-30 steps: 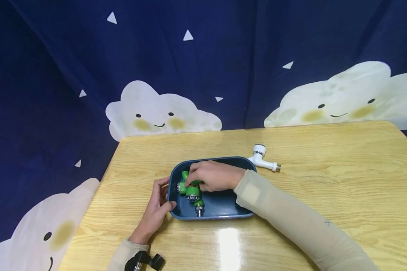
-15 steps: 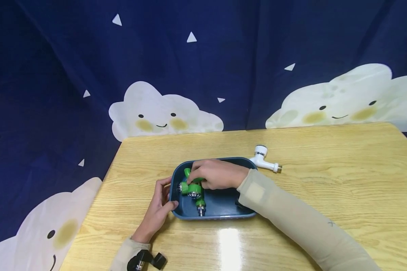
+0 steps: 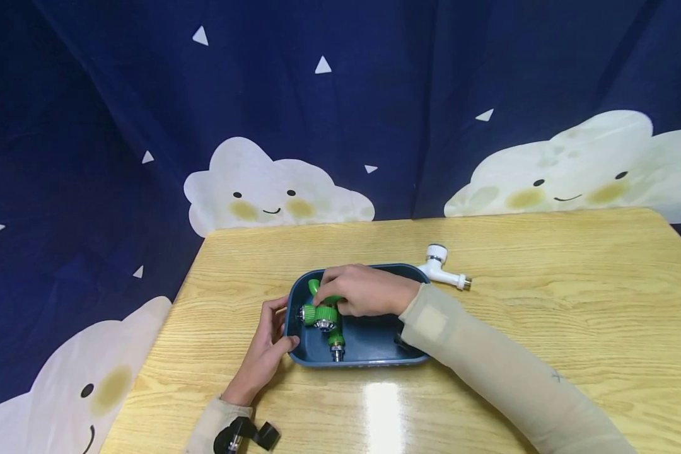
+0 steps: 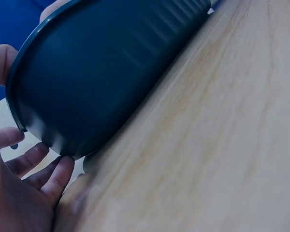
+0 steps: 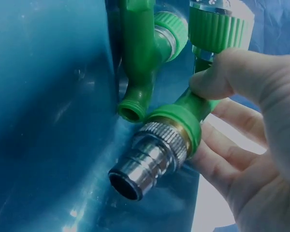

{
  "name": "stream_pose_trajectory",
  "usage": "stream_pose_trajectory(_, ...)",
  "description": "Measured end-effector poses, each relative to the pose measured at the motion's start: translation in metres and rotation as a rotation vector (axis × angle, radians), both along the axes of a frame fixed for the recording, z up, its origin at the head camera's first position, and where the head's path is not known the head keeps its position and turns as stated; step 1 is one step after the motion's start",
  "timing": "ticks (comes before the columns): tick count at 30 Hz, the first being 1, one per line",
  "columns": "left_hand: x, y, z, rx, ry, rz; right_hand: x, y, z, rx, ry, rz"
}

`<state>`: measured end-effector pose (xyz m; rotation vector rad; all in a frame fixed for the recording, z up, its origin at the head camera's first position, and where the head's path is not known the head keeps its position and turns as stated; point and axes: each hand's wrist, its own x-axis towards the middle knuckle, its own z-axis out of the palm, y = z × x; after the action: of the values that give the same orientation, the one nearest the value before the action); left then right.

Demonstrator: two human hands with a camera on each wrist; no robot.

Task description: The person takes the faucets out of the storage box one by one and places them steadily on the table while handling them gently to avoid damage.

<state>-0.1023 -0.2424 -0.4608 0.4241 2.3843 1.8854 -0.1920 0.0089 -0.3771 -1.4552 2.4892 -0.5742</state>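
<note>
A dark blue plastic bin (image 3: 369,364) stands on the table, with green faucets lying in its left half. My left hand (image 3: 263,353) holds the bin's left end, thumb over the rim and fingers against the outer wall. My right hand (image 3: 366,290) reaches into the bin. In the right wrist view, its thumb and fingers grip a green faucet (image 5: 195,104) by the body, behind a ribbed chrome outlet. Another green faucet (image 5: 137,48) lies beside it against the bin wall, apart from the fingers. From the head view, the right hand partly covers both faucets.
A white faucet (image 3: 439,270) lies behind the bin's far right corner. Something dark (image 3: 400,341) shows inside the bin near the right sleeve, too hidden to name. A wooden table (image 3: 545,284) bears everything, and a dark blue curtain (image 3: 374,94) hangs behind.
The gripped faucet's knob and the right hand have shifted slightly toward the bin's far side. The left hand keeps its hold on the bin. The head view has moved a little.
</note>
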Motion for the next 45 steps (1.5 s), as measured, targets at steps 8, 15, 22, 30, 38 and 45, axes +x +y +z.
stream_pose_trajectory(8,0.000,0.001,0.000,0.009,0.009,-0.006,0.001,0.005,0.001,-0.013,0.008,-0.008)
stream_pose_trajectory(15,0.000,0.000,0.000,0.009,0.019,-0.007,0.005,0.008,0.005,-0.036,-0.009,-0.016)
stream_pose_trajectory(22,0.000,0.000,-0.002,0.006,0.018,-0.005,0.008,0.012,0.009,-0.038,0.018,-0.016)
stream_pose_trajectory(30,0.000,0.001,0.000,-0.010,0.012,-0.004,0.009,0.019,0.012,-0.038,0.045,-0.026)
stream_pose_trajectory(38,0.000,0.000,0.001,-0.018,0.008,0.004,0.010,0.023,0.016,-0.052,0.074,-0.029)
stream_pose_trajectory(45,0.000,0.001,0.001,-0.016,0.002,0.005,0.012,0.025,0.017,-0.053,0.084,-0.029)
